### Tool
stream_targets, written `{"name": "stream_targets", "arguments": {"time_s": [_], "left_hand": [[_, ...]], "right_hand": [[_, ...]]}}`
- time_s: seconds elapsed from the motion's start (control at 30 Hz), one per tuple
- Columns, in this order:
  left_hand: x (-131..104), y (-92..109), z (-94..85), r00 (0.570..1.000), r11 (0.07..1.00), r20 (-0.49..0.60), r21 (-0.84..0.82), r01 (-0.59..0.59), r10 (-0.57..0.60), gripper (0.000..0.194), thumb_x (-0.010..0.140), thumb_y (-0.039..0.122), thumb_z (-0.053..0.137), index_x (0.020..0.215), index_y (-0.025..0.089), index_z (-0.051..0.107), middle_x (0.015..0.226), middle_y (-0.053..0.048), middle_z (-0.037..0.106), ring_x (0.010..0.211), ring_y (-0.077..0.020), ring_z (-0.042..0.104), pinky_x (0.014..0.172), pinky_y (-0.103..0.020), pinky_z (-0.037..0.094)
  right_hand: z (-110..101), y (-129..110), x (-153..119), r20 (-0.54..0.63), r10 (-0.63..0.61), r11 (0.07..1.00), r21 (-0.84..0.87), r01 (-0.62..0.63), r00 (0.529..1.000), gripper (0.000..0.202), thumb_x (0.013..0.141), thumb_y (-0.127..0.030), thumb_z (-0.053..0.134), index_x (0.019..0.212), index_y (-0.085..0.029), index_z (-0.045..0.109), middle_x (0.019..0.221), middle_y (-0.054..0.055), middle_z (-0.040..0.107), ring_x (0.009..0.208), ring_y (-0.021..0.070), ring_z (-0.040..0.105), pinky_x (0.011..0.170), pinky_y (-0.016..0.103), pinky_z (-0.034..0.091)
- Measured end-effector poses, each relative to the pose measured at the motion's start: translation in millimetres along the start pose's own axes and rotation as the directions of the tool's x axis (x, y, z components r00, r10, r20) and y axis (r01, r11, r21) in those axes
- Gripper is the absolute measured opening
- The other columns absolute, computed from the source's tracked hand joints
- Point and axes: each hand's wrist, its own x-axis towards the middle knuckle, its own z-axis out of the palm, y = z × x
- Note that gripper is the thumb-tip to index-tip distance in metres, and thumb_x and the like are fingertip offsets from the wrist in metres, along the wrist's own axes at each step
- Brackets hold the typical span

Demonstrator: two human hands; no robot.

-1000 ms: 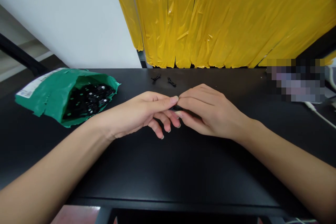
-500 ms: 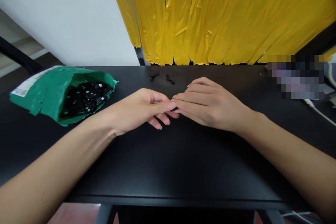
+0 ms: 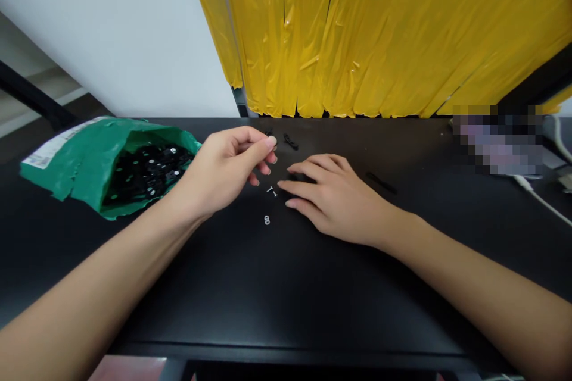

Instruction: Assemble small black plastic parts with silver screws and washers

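Note:
My left hand (image 3: 235,164) is raised over the table with its thumb pressed to the forefinger; anything in that pinch is too small or hidden to make out. Just behind its fingertips lies a small black part (image 3: 290,141), and another black part (image 3: 268,131) is mostly covered by the thumb. My right hand (image 3: 333,196) rests low on the tabletop, fingers apart. Beside its fingertips are small silver screws (image 3: 272,191). Nearer to me sit two small silver ring-shaped pieces (image 3: 267,220), touching each other.
At left, a torn green bag (image 3: 84,161) gapes open, full of black parts (image 3: 143,172) with silver dots. A slim black piece (image 3: 381,182) lies beyond my right wrist. A blurred-out object (image 3: 500,140) and white cable (image 3: 536,190) are at right. Yellow sheeting (image 3: 357,36) hangs behind the black table (image 3: 277,297).
My hands, together before, are now apart. The left has risen toward the black parts at the back; the right has come down and spread. Screws, silver pieces and a slim black piece now show.

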Motion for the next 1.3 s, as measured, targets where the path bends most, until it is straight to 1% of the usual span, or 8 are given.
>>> {"name": "stream_targets", "arguments": {"time_s": [0.2,0.33,0.6,0.8,0.93,1.03,1.17,1.3], "left_hand": [[1,0,0.8,0.997,0.998,0.047,-0.040,0.058,-0.056,0.024,0.094,0.037,0.074,0.086,0.014,0.072,0.080,-0.003,0.073,0.068,-0.0111,0.066,0.056,-0.017,0.053],[3,-3,1.0,0.983,0.976,0.097,-0.138,0.171,-0.158,0.018,0.095,0.030,0.074,0.089,0.013,0.073,0.081,-0.003,0.076,0.072,-0.0117,0.072,0.064,-0.019,0.060],[2,-8,0.6,0.949,0.920,0.161,-0.245,0.305,-0.272,0.014,0.096,0.022,0.074,0.106,0.013,0.071,0.090,-0.006,0.082,0.084,-0.0146,0.080,0.076,-0.022,0.066],[0,-2,1.6,0.926,0.898,0.181,-0.241,0.369,-0.332,0.016,0.096,0.017,0.072,0.112,0.012,0.069,0.091,-0.007,0.083,0.085,-0.0162,0.081,0.076,-0.023,0.066],[0,-1,1.5,0.928,0.898,0.178,-0.244,0.365,-0.328,0.013,0.097,0.017,0.071,0.109,0.012,0.070,0.089,-0.006,0.083,0.082,-0.0148,0.081,0.073,-0.021,0.065],[-1,-3,1.1,0.942,0.912,0.174,-0.250,0.325,-0.288,0.013,0.096,0.020,0.073,0.106,0.012,0.070,0.087,-0.005,0.082,0.079,-0.0139,0.080,0.073,-0.021,0.065],[-2,-6,1.2,0.957,0.931,0.151,-0.236,0.280,-0.249,0.019,0.091,0.025,0.078,0.103,0.013,0.070,0.088,-0.006,0.082,0.079,-0.0154,0.079,0.074,-0.025,0.065],[-3,-5,1.4,0.963,0.944,0.134,-0.205,0.259,-0.235,0.022,0.087,0.026,0.081,0.102,0.014,0.071,0.089,-0.007,0.082,0.080,-0.0177,0.079,0.074,-0.028,0.065]], "right_hand": [[5,-1,0,-0.015,0.006,0.997,0.073,-0.005,1.000,0.027,0.108,-0.023,0.054,0.120,-0.022,0.078,0.127,0.009,0.073,0.124,0.0300,0.061,0.115,0.057,0.036],[5,1,1,-0.061,0.068,0.995,0.076,-0.063,0.996,0.035,0.103,-0.012,0.053,0.132,-0.019,0.072,0.123,0.009,0.075,0.120,0.0292,0.061,0.114,0.057,0.038],[6,0,3,-0.049,0.098,0.990,0.103,-0.092,0.994,0.020,0.105,-0.022,0.061,0.110,-0.026,0.081,0.118,0.005,0.075,0.117,0.0286,0.063,0.116,0.061,0.033],[9,1,5,-0.090,0.144,0.981,0.143,-0.130,0.986,0.012,0.102,-0.026,0.068,0.099,-0.024,0.079,0.107,0.006,0.075,0.113,0.0279,0.060,0.109,0.055,0.040],[6,1,3,-0.073,0.210,0.968,0.155,-0.197,0.975,0.015,0.099,-0.036,0.072,0.104,-0.023,0.077,0.103,0.005,0.074,0.109,0.0280,0.061,0.114,0.061,0.035],[0,7,1,-0.081,0.237,0.956,0.196,-0.218,0.968,0.013,0.103,-0.026,0.063,0.107,-0.024,0.076,0.099,0.002,0.075,0.104,0.0256,0.063,0.115,0.062,0.032],[-11,18,0,-0.096,0.286,0.920,0.305,-0.245,0.954,0.025,0.098,-0.013,0.059,0.113,-0.024,0.075,0.095,0.002,0.076,0.094,0.0217,0.064,0.105,0.054,0.042],[-16,17,-1,0.003,0.195,0.924,0.334,-0.185,0.981,0.018,0.094,-0.033,0.076,0.111,-0.028,0.078,0.103,0.004,0.075,0.104,0.0262,0.063,0.111,0.061,0.035]]}}
